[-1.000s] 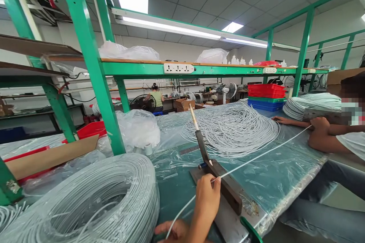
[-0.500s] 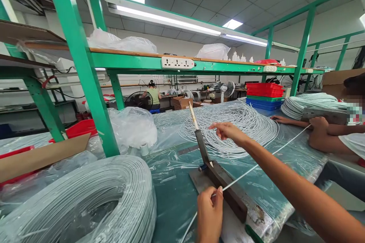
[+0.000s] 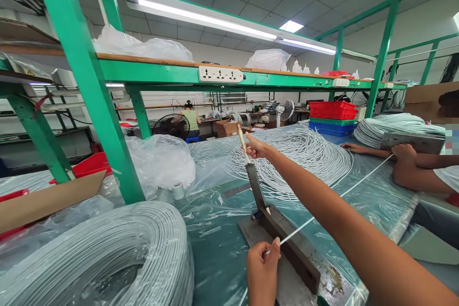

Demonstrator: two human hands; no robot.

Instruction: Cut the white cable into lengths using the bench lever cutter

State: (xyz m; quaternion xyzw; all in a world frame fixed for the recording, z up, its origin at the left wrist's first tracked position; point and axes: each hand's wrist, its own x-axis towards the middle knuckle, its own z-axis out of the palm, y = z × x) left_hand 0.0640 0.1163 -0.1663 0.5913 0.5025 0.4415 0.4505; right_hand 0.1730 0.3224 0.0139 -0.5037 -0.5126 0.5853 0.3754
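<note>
My left hand [image 3: 263, 267] pinches a thin white cable [image 3: 303, 226] between thumb and fingers. From there the cable runs taut to the far right, across the dark metal bar of a bench lever cutter [image 3: 287, 248]. The cutter's arm [image 3: 255, 184] stands raised, with a worn, tape-wrapped handle [image 3: 241, 139] at its top. My right hand [image 3: 256, 146] is at this handle, fingers curled against its right side. Behind that hand lies a large loose coil of white cable [image 3: 294, 162].
A co-worker's hand [image 3: 404, 154] is at the cable's far end, beside a metal block [image 3: 412, 142] and another coil [image 3: 394, 129]. A wrapped cable coil [image 3: 161, 239] fills the near left. Red trays [image 3: 332, 110] stand at the back; a green shelf frame [image 3: 158, 74] crosses overhead.
My right hand has moved left from above the loose coil to the cutter's handle. My left hand keeps its pinch on the cable. The view has shifted slightly.
</note>
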